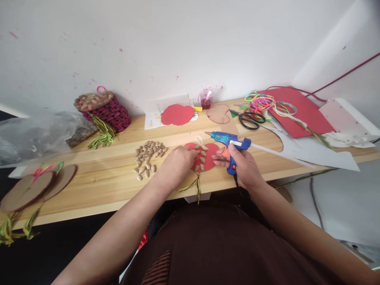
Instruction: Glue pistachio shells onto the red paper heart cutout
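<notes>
right hand [242, 164] gripping blue glue gun [230, 143], nozzle pointing left | left hand [179, 156] open, fingertips pressing shell onto red paper apple [208, 158], centre frame on bench [118, 158] | apple likely light, floppy: hold flat by edge | loose shells [148, 156] left of it

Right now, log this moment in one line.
left hand: pressing shells on red cutout | right hand: holding glue gun | shell pile: beside cutout

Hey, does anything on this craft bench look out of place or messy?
Mostly tidy. The neon cords lie tangled by the scissors, and the white paper sheet juts past the table edge.
</notes>
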### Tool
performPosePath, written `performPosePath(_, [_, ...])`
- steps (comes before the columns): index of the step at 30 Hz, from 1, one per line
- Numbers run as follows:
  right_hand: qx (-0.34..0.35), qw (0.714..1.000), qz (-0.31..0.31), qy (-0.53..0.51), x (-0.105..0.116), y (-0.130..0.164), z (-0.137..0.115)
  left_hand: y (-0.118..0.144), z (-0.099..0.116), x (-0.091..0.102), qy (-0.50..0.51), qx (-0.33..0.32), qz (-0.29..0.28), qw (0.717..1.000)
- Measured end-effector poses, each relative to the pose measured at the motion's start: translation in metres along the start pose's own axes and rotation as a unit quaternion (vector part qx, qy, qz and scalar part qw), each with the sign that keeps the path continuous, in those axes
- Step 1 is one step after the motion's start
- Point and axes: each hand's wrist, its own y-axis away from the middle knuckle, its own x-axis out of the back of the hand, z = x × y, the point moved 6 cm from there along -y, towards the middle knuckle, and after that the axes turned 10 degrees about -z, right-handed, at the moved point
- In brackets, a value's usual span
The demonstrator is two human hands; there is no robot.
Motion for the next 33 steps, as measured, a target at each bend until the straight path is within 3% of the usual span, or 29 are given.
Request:
performPosePath(5, [0.008,1.0,0.007,0.006,-0.001,0.002,-0.002,-0.005,-0.004,0.001,0.02,0.023,-0.011,0.999])
performPosePath(13, [0.033,0.999,0.007,0.009,-0.001,0.003,-0.003,0.014,-0.034,-0.002,0.229,0.094,0.06,0.967])
performPosePath(25, [0.035,0.999,0.008,0.015,-0.004,0.003,-0.006,0.011,-0.03,-0.003,0.123,0.085,0.013,0.989])
performPosePath(33, [0.03,0.999,0.007,0.009,-0.006,0.002,-0.006,-0.003,-0.026,-0.002,0.082,0.083,-0.071,0.991])
